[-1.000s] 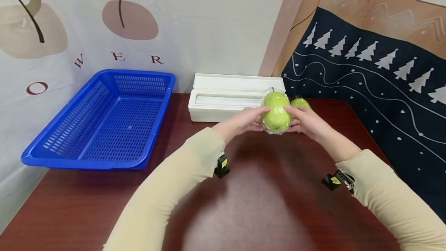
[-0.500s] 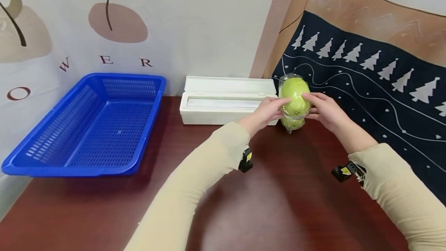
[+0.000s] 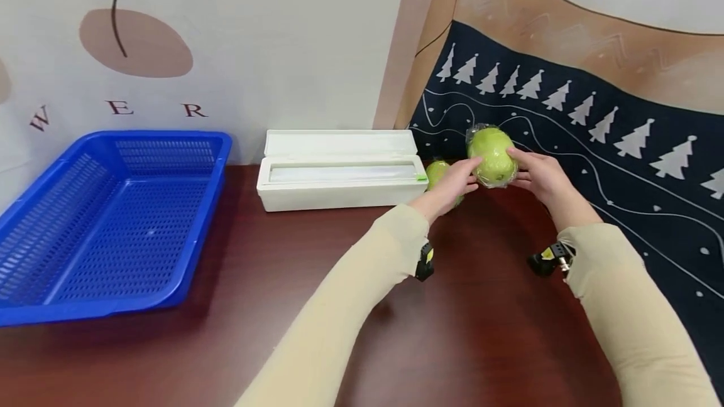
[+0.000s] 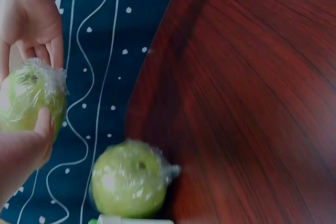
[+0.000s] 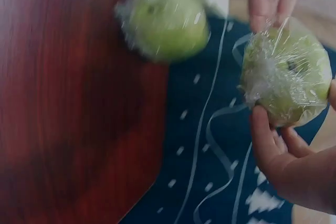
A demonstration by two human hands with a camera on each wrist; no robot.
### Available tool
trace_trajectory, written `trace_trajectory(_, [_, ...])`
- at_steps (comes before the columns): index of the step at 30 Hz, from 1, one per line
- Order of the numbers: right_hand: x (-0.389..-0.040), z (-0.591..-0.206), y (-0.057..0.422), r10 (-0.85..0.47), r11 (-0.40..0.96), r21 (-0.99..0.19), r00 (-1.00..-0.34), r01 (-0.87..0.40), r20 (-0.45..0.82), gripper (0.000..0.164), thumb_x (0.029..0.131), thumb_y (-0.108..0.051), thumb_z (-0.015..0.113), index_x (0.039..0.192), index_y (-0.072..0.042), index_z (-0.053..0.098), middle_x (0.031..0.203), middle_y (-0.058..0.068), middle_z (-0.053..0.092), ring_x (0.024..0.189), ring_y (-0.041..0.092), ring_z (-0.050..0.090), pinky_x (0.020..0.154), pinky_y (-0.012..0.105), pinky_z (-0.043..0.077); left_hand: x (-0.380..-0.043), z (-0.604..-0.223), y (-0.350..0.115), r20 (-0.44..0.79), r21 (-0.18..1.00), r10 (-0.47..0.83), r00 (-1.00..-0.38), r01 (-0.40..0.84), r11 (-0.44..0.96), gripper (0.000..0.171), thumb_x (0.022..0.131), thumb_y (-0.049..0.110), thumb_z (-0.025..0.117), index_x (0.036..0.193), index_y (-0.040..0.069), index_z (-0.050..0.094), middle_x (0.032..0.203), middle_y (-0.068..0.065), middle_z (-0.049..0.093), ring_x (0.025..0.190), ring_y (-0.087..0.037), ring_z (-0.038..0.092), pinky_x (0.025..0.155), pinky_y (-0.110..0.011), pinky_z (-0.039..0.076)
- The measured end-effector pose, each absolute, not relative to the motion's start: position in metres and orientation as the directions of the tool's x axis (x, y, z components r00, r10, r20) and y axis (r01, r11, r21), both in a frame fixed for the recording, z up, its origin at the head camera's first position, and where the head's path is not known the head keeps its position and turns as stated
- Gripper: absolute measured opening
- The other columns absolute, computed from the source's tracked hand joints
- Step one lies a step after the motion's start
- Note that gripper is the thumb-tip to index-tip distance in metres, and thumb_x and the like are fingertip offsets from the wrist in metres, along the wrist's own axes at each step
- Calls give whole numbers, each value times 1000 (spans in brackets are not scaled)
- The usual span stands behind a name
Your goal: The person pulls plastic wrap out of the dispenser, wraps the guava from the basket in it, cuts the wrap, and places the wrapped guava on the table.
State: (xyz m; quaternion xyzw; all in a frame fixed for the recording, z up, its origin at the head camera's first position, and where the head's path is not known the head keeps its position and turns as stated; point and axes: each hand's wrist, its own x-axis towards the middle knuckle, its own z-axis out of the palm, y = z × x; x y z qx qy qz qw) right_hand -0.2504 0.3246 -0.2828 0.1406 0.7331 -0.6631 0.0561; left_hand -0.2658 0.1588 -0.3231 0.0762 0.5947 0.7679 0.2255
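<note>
Both my hands hold a green pear [image 3: 492, 154] wrapped in clear cling film, raised above the far right of the table. My left hand [image 3: 452, 182] grips its left side, thumb toward me. On the opposite side my right hand [image 3: 540, 174] grips it with thumb and fingers. Crumpled film bunches around the pear's underside [image 5: 283, 72] in the right wrist view. A second film-wrapped pear [image 4: 131, 182] stands on the table, partly behind my left hand in the head view. Beside it lies a white cling film box [image 3: 339, 196] with its lid raised.
A blue perforated plastic basket [image 3: 195, 231] stands on the left of the dark red wooden table [image 3: 283, 306]. Printed cloth walls, one pale [image 3: 271, 49] and one navy with white trees [image 3: 565, 124], rise behind and to the right.
My hands have carried the wrapped pear to the right, past the second pear, which now shows on its left. The head view has turned rightward, so basket and box sit further left.
</note>
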Motion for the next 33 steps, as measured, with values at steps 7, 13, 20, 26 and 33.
trace_trajectory(7, [-263, -304, 341, 169, 24, -958, -946, 285, -277, 85, 87, -37, 61, 146, 4, 17, 69, -14, 60, 62, 3, 64, 61, 18, 53, -271, -335, 178, -94, 988, 499, -861, -142, -58, 60, 98, 42, 36, 145, 5, 31, 150, -6, 33, 136, -20, 37, 110, -31, 34])
trace_trajectory(13, [-267, -322, 353, 188, 40, -948, -934, 316, -304, 82, 88, -40, 60, 145, 4, 21, 70, -13, 60, 64, 2, 63, 63, 18, 53, -270, -350, 184, -98, 988, 470, -877, -28, 153, 72, 93, 55, 38, 149, 12, 23, 155, -1, 21, 141, -14, 23, 115, -32, 24])
trace_trajectory(20, [-274, -345, 360, 181, 35, -940, -928, 338, -327, 33, 89, -35, 59, 106, -9, 47, 68, -12, 64, 64, 3, 63, 63, 19, 54, -273, -361, 185, -179, 971, 528, -830, -64, 229, 76, 91, 63, 33, 149, 15, 22, 156, 1, 20, 142, -13, 20, 116, -35, 21])
trace_trajectory(26, [-276, -362, 355, 149, 11, -925, -915, 380, -374, 29, 91, -35, 56, 103, -10, 46, 69, -12, 64, 65, 3, 63, 66, 20, 54, -274, -371, 187, -243, 951, 548, -800, -85, 298, 83, 90, 66, 30, 151, 13, 11, 159, 0, 6, 145, -15, 9, 117, -36, 16])
trace_trajectory(33, [-279, -374, 351, 108, 121, -908, -914, 402, -390, 50, 93, -39, 52, 128, -4, 43, 72, -15, 60, 68, 1, 60, 69, 18, 53, -273, -379, 185, -288, 923, 538, -792, -80, 376, 85, 90, 68, 29, 151, 12, 9, 159, -2, 5, 145, -15, 8, 118, -37, 15])
